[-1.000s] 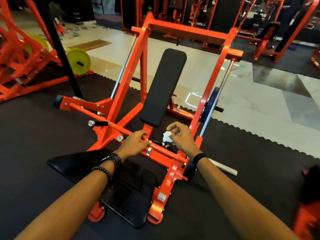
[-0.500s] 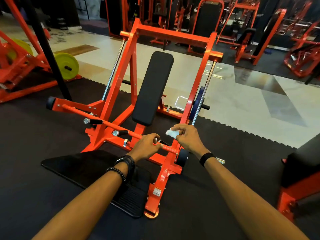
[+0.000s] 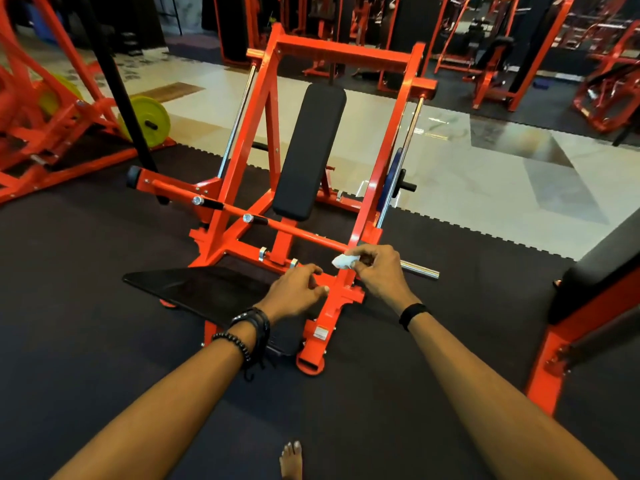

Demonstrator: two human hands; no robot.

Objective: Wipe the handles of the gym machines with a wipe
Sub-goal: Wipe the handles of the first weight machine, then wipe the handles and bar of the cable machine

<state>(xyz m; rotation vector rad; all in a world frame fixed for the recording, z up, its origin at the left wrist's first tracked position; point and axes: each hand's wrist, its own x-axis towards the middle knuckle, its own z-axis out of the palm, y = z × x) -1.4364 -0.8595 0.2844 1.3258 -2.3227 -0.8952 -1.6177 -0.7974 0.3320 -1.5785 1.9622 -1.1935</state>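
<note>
An orange plate-loaded gym machine (image 3: pixel 263 109) stands ahead with a black back pad (image 3: pixel 311 150). Its slanted orange bar (image 3: pixel 294 233) carries two black handles with chrome ends, one (image 3: pixel 207 202) further left and one (image 3: pixel 256 220) nearer the pad. My right hand (image 3: pixel 377 271) pinches a small crumpled white wipe (image 3: pixel 341 262) at the bar's right end, beside the frame upright. My left hand (image 3: pixel 294 292) hovers just left of it in front of the lower frame, fingers loosely curled and holding nothing. Whether the wipe touches the bar is unclear.
A black footplate (image 3: pixel 194 289) lies low on the left and a chrome weight peg (image 3: pixel 419 270) juts out on the right. A yellow plate (image 3: pixel 149 121) and black pole (image 3: pixel 117 84) are at left, a padded orange bench (image 3: pixel 588 306) at right, my bare foot (image 3: pixel 291 459) below.
Both hands have slid right along the bar to its end. My left hand has come off the bar. The view has pulled back from the machine.
</note>
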